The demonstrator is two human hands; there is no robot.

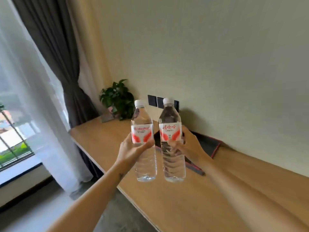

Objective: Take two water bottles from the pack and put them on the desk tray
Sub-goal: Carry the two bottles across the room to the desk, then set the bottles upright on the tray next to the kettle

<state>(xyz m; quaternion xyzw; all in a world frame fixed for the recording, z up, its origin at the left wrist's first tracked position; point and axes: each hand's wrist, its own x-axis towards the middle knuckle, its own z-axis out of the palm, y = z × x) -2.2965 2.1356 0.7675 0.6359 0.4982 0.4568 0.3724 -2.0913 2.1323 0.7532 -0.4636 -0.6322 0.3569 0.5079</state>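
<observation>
1. I hold two clear water bottles upright and side by side in the air above the tabletop [175,206], one in each hand, a narrow gap between them.
2. The left bottle [145,148] has a white cap and a white-and-red label; the fingers of my left hand [133,148] are wrapped around its middle, the thumb across the front just under the label.
3. The right bottle [173,148] looks the same, its label printed with red characters; the fingers of my right hand [187,146] are closed around it at the label's lower edge.
4. Behind the right bottle and my right hand lies the dark tray [209,144] with a red rim, flat on the tabletop and close to the wall.
5. Farther back, a leafy potted plant [117,99] stands at the tabletop's far end, with dark wall switches [152,100] beside it.
6. At the left hang a grey curtain [55,52] and a sheer white curtain [28,97] over the window.
</observation>
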